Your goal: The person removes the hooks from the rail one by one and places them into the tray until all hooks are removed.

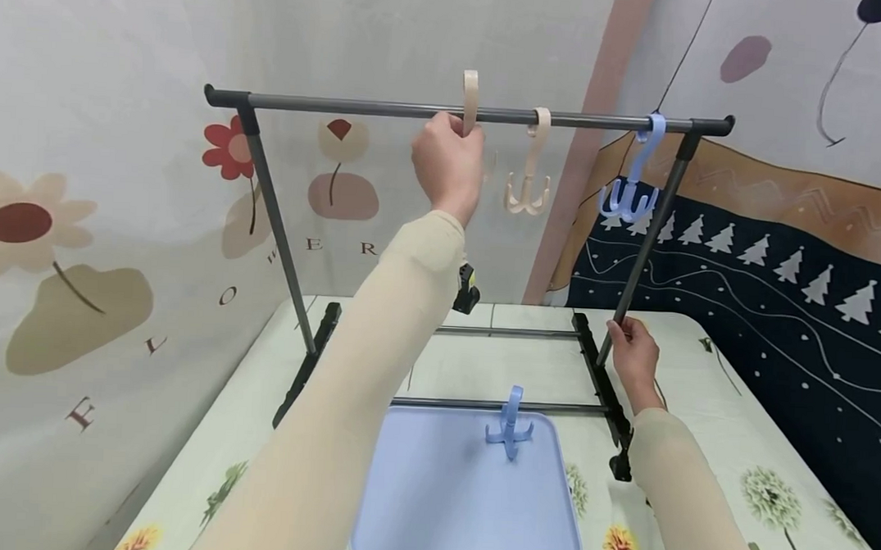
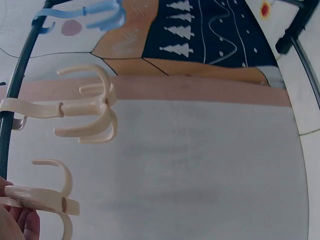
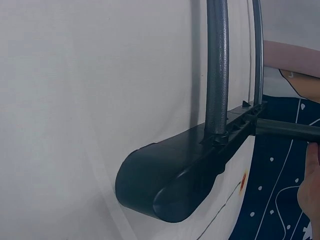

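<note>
Grey metal makes up the biggest thing here: a clothes rack (image 1: 448,111) standing on a table (image 1: 737,419) covered with a flower-printed cloth, its top rail running across the head view and its black feet planted on either side of a pale blue tray (image 1: 430,504). On that tray, near its far edge, lies one blue hook hanger (image 1: 509,426), untouched. Two more hangers are on the rail already: a beige four-pronged one (image 1: 529,180) near the middle and a blue one (image 1: 632,193) close to the right-hand end.

At the rail, the left hand (image 1: 445,164) is raised, fingers clenched around a second beige hanger (image 1: 470,100), whose hook pokes up above the bar, just left of the hung beige one. From the left wrist view its curved prongs (image 2: 50,200) show beside the palm, close to the neighbouring hanger but apart from it. Lower down, the right hand (image 1: 634,357) grasps the rack's right upright, fingers wrapped round the tube near its base.

To seat this hanger well, I judge the hook's open side should come fully over the rail before the fingers let go, with the prongs kept clear of the neighbour so they do not tangle. A firm steadying hold on the upright should keep the light frame from rocking.
</note>
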`<state>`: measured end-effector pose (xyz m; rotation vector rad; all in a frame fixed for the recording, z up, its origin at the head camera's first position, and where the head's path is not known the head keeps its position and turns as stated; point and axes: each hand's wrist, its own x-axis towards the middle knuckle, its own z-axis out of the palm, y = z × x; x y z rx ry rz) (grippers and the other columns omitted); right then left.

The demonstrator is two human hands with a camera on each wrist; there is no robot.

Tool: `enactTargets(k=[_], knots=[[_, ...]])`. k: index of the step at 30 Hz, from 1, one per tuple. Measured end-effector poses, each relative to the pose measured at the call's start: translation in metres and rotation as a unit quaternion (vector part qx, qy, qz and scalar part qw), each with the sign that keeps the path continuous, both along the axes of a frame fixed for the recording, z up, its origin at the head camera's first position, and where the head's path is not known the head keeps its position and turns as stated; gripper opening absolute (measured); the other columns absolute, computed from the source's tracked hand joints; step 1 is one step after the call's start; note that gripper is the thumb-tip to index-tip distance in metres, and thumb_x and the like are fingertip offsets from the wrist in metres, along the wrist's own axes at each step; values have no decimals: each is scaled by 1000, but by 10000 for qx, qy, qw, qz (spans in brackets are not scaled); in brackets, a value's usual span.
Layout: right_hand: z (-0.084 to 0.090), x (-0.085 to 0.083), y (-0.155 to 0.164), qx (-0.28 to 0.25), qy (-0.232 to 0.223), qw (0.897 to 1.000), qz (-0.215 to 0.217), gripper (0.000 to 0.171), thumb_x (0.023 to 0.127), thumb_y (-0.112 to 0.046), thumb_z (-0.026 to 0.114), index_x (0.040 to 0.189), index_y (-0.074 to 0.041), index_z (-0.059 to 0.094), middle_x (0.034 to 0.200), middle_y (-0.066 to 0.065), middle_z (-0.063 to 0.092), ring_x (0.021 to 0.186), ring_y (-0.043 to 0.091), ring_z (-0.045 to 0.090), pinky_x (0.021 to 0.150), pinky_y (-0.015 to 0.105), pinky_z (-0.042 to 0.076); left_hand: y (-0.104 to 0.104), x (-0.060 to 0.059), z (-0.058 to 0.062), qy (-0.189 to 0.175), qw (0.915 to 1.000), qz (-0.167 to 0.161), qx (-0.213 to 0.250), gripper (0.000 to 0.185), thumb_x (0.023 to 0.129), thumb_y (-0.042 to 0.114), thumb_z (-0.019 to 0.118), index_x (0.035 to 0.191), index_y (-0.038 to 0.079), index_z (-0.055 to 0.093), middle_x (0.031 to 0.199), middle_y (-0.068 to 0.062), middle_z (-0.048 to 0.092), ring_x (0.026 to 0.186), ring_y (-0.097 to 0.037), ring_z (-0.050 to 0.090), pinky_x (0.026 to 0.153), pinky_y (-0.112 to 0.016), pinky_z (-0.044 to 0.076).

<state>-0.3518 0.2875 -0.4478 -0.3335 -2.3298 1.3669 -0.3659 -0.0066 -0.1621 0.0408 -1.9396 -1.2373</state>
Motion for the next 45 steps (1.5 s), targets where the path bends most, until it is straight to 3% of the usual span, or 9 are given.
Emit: enactTargets(k=[6,13,19,25,33,37,45], knots=[[3,0,-1,17,49,10000,10,46,105,-37,49,131,1,55,129,21,59,119,35,55,100,50,43,-5,6,-3,189,9997,-119,-11,12,91,17,66,93,6,71,86,-4,71,78,-16,62,73,-28,48],[4,2,-2,-40,-42,10000,-9,48,105,-39,47,132,0,54,130,20,58,121,35,53,102,50,42,-13,14,-13,366,9980,-517,3,14,93,18,69,98,5,71,89,-6,72,78,-14,63,72,-25,49],[2,2,-1,-9,-28,10000,-27,47,105,-38,48,131,0,55,130,20,58,119,35,54,102,50,42,-21,19,-26,70,9977,-657,-162,16,92,19,71,102,6,71,91,-5,71,81,-14,63,73,-27,50],[1,1,-1,14,-77,9999,-71,47,105,-38,48,132,0,54,130,21,58,119,35,55,101,50,43,-32,23,-38,-286,9966,-475,-615,20,92,29,72,102,12,72,93,1,72,84,-12,64,75,-32,48],[1,0,-1,67,17,9999,-107,45,105,-36,49,129,1,56,127,21,60,116,35,56,98,49,44,-47,26,-64,-647,9923,-965,-435,19,91,26,75,100,9,72,93,-3,72,84,-14,66,76,-31,52],[2,1,-2,62,-17,9999,-110,47,105,-38,47,130,1,55,127,21,60,116,34,56,98,49,44,-54,24,-82,-887,9848,-1483,-183,16,92,20,74,98,6,72,93,-6,72,85,-16,67,77,-31,55],[2,2,-2,-5,-23,10000,-86,46,105,-37,48,131,0,54,129,20,59,119,34,55,100,49,43,-76,22,-123,-1558,9537,-2546,362,14,92,19,73,97,7,70,97,-5,70,94,-18,65,87,-37,52]])
